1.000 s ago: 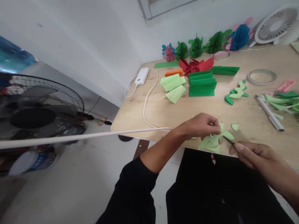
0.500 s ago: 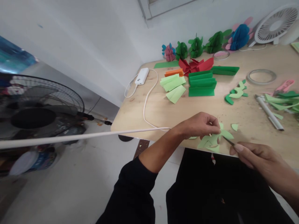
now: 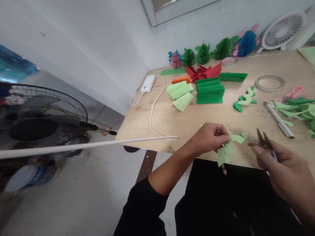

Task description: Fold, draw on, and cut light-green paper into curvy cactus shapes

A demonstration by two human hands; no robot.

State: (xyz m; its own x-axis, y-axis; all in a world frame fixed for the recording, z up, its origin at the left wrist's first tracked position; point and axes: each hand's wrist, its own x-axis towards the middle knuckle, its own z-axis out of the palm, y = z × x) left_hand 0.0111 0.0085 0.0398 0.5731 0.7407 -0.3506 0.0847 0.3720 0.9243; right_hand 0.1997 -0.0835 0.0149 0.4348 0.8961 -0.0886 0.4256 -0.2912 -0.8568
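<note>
My left hand [image 3: 212, 137] pinches a light green paper piece [image 3: 225, 151] at the table's front edge, and part of the paper hangs toward my lap. To the right, my right hand [image 3: 280, 160] is closed around a pair of scissors [image 3: 265, 141], with the blades apart and pointing away from me. The blades stand clear of the paper. A curved light green strip [image 3: 238, 139] and a small light green scrap [image 3: 244, 135] lie by my left fingertips. The scissors' handles are mostly hidden in my fingers.
Folded light green paper [image 3: 180, 95], dark green paper [image 3: 210, 91] and red paper [image 3: 204, 72] lie mid-table. Paper honeycomb figures [image 3: 203, 54] and a white fan [image 3: 282, 31] line the wall. A tape roll [image 3: 270, 83], white pen [image 3: 279, 119] and white cable [image 3: 137, 140] lie around.
My right hand has drawn the scissors back to the right, off the paper, and the blades now spread. The light green paper has turned and hangs lower from my left fingers.
</note>
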